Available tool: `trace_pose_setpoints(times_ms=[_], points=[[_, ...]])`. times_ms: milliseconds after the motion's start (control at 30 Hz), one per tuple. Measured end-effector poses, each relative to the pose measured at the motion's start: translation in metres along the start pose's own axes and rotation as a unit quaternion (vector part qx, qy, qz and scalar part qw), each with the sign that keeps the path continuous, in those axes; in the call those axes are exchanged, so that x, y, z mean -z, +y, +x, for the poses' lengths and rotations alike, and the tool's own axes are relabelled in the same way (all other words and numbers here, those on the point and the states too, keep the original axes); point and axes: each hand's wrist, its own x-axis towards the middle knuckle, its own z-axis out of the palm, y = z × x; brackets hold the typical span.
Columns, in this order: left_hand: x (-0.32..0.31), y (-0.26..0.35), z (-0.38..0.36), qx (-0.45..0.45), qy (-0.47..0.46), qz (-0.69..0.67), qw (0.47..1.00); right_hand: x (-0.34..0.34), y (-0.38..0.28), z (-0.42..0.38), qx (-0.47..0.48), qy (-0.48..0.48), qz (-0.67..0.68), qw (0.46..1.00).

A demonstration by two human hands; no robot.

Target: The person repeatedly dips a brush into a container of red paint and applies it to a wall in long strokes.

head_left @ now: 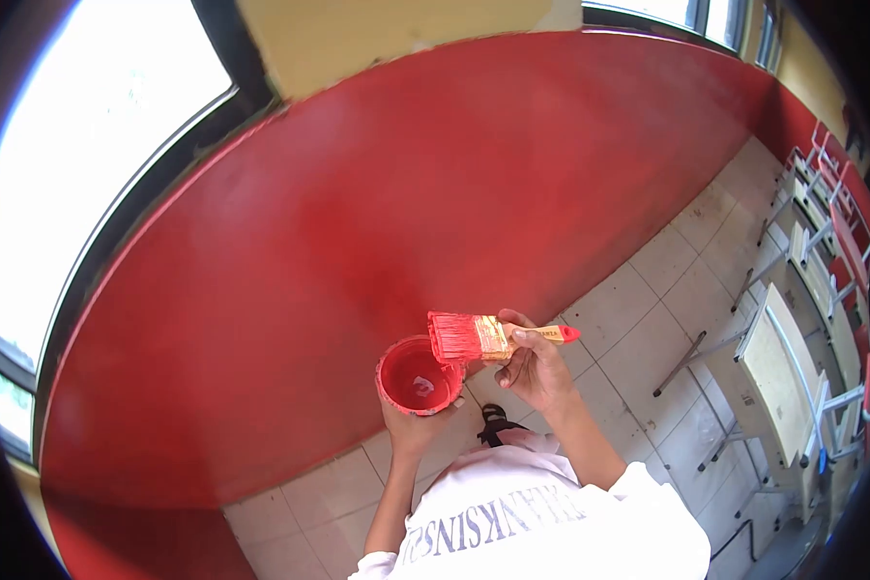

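Observation:
My left hand [418, 428] is wrapped round the underside of a small red paint pot [389, 393], which tips so that its inside faces me. Red paint coats the pot's walls, and a pale patch shows at its bottom. In my right hand [535, 370] is a flat paintbrush [493, 337], gripped by its wooden handle with the red tip pointing right. Its wide bristles, soaked in red, lie level beside the pot's upper right rim and overlap it in this view. Behind both stands the red-painted wall [512, 174].
Pale floor tiles [614, 314] run along the wall's foot. Several school desks [778, 372] and chairs are crowded at the right. A yellow wall section [406, 29] lies above the red, with a dark-framed window [116, 145] at the left. My sandalled foot [494, 414] shows below.

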Motion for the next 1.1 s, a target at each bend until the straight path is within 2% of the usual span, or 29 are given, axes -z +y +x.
trace_pose_setpoints(times_ms=[100,200,300,400,533,600,800,867,1033,1100], points=[[-0.014,0.006,0.035,0.016,-0.027,0.060,0.998,-0.002,-0.026,0.022,0.064,-0.023,-0.003,0.998],[-0.045,0.012,0.063,-0.042,-0.041,0.067,0.996,0.009,-0.050,0.038,0.138,-0.025,-0.027,0.990],[-0.061,-0.013,0.096,0.025,-0.048,0.066,0.996,0.011,-0.072,0.062,0.192,0.000,-0.070,0.979],[-0.088,-0.006,0.124,-0.027,-0.038,0.019,0.999,0.006,-0.091,0.085,0.217,0.016,-0.078,0.973],[-0.110,0.012,0.137,0.008,-0.003,-0.032,0.999,-0.006,-0.121,0.105,0.277,0.024,-0.079,0.957],[-0.113,0.026,0.138,0.050,-0.005,-0.059,0.997,-0.013,-0.132,0.116,0.318,0.026,-0.085,0.944],[-0.087,-0.004,0.134,0.002,0.006,0.016,1.000,-0.026,-0.141,0.157,0.460,0.013,-0.085,0.884],[-0.081,-0.012,0.131,-0.021,0.004,-0.010,1.000,-0.031,-0.139,0.171,0.500,-0.004,-0.083,0.862],[-0.079,0.016,0.126,0.012,0.001,-0.051,0.999,-0.044,-0.131,0.197,0.545,-0.003,-0.084,0.835],[-0.068,0.005,0.121,0.019,-0.003,-0.038,0.999,-0.048,-0.126,0.205,0.554,-0.001,-0.076,0.829]])
